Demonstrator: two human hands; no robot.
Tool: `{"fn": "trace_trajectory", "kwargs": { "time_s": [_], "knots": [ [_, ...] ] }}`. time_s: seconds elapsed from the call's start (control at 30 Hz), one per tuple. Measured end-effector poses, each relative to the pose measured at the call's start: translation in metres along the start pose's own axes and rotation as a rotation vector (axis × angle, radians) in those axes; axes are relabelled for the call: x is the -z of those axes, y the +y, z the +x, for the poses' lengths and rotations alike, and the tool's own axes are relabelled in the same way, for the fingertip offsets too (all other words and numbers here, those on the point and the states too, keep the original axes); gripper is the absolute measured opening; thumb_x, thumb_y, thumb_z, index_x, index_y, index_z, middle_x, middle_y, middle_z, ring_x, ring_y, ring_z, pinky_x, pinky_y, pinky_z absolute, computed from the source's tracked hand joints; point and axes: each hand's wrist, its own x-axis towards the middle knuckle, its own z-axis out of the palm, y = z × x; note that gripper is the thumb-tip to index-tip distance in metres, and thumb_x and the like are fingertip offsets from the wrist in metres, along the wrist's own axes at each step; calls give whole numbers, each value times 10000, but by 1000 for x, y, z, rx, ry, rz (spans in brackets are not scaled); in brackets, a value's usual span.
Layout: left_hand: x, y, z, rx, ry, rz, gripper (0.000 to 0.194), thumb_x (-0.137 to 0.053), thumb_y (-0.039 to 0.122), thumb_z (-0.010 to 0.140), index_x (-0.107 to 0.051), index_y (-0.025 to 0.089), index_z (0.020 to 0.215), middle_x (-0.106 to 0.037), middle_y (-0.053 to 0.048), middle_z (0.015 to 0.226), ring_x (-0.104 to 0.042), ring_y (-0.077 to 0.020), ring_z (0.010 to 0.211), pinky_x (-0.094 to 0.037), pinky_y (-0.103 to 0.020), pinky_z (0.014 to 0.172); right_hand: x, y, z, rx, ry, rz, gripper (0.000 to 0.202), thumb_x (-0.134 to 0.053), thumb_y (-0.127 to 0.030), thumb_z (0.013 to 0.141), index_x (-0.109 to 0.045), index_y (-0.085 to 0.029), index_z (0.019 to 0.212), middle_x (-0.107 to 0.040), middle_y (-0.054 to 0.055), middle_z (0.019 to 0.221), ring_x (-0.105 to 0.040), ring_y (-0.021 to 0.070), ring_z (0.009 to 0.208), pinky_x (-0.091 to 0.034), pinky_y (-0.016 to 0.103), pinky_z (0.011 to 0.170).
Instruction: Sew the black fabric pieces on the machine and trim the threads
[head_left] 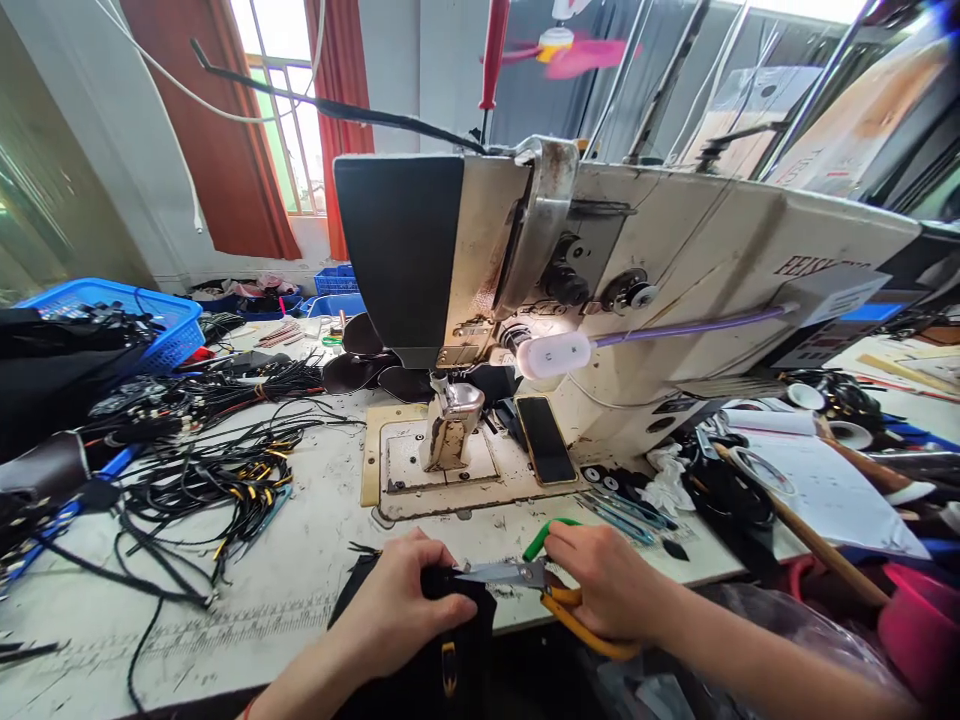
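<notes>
At the table's front edge, my left hand (397,600) pinches black fabric (469,640) between thumb and fingers. My right hand (607,580) is wrapped round scissors (510,573) that have one green and one orange handle. Their blades point left and reach the fabric beside my left thumb. A small black and yellow piece (448,668) shows on the fabric below my left hand. Behind the hands stands a sewing machine (690,260) with a lit lamp (555,355) above its post (452,430).
Black cords (217,490) lie in a tangle on the left of the table, near a blue basket (176,335). Right of the post are a phone (546,440), small tools (622,515) and paper sheets (825,490). A pink container (919,620) is at the lower right.
</notes>
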Motion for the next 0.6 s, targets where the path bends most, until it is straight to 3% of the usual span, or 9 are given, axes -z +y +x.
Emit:
{"fn": "trace_trajectory", "kwargs": {
  "time_s": [0.1, 0.23, 0.3, 0.37, 0.4, 0.47, 0.53, 0.6],
  "knots": [
    [-5, 2, -2, 11, -10, 150, 200, -711, 328, 657, -676, 197, 804, -592, -57, 957, -501, -280, 1015, -368, -378, 915, -16, -2, -21, -53, 49, 20, 82, -464, -166, 780, -517, -197, 726, -582, 52, 673, -560, 188, 547, -343, 294, 498],
    [-6, -7, -4, 24, 17, 225, 237, -726, 359, 697, -709, 188, 861, -612, -90, 976, -504, -310, 1055, -378, -436, 974, -23, 8, -45, -203, -23, 12, 97, -468, -149, 829, -524, -193, 763, -608, 61, 705, -632, 216, 627, -424, 294, 552],
    [-4, -18, -6, -50, 1, 224, 316, -700, 329, 739, -702, 188, 1021, -618, -110, 1064, -504, -312, 1124, -379, -448, 1028, -21, 21, -54, -364, -98, -27, 89, -544, -251, 857, -551, -183, 801, -642, 82, 782, -671, 254, 711, -474, 320, 606],
    [-1, -32, -11, -191, 11, 268, 463, -657, 270, 773, -626, 211, 1230, -576, -129, 1256, -444, -316, 1265, -353, -460, 1097, -17, 37, -59, -516, -180, -39, 239, -639, -398, 824, -586, -167, 853, -664, 112, 884, -687, 295, 791, -517, 370, 681],
    [1, -41, -14, -250, 74, 319, 533, -654, 249, 770, -581, 232, 1298, -535, -129, 1339, -400, -324, 1322, -336, -479, 1119, -15, 46, -61, -562, -214, -26, 304, -677, -438, 786, -602, -160, 883, -669, 121, 927, -688, 303, 825, -530, 387, 717],
    [6, -61, -22, -277, 321, 455, 598, -710, 285, 727, -568, 245, 1306, -520, -140, 1363, -401, -370, 1323, -339, -548, 1108, -12, 61, -63, -601, -250, 7, 361, -723, -413, 720, -633, -148, 949, -678, 135, 985, -684, 310, 894, -545, 398, 782],
    [10, -82, -32, -158, 583, 518, 618, -756, 452, 686, -596, 205, 1229, -595, -160, 1202, -535, -397, 1164, -421, -583, 1008, -13, 66, -59, -626, -242, 1, 407, -706, -333, 721, -651, -102, 1051, -677, 186, 1041, -668, 344, 976, -543, 436, 847],
    [12, -103, -40, 27, 637, 424, 688, -669, 642, 708, -569, 177, 1206, -635, -147, 1070, -633, -370, 1006, -519, -521, 852, -20, 54, -46, -642, -208, -16, 465, -605, -307, 830, -613, -40, 1210, -643, 248, 1160, -625, 366, 1104, -505, 477, 954]
  ]
}}
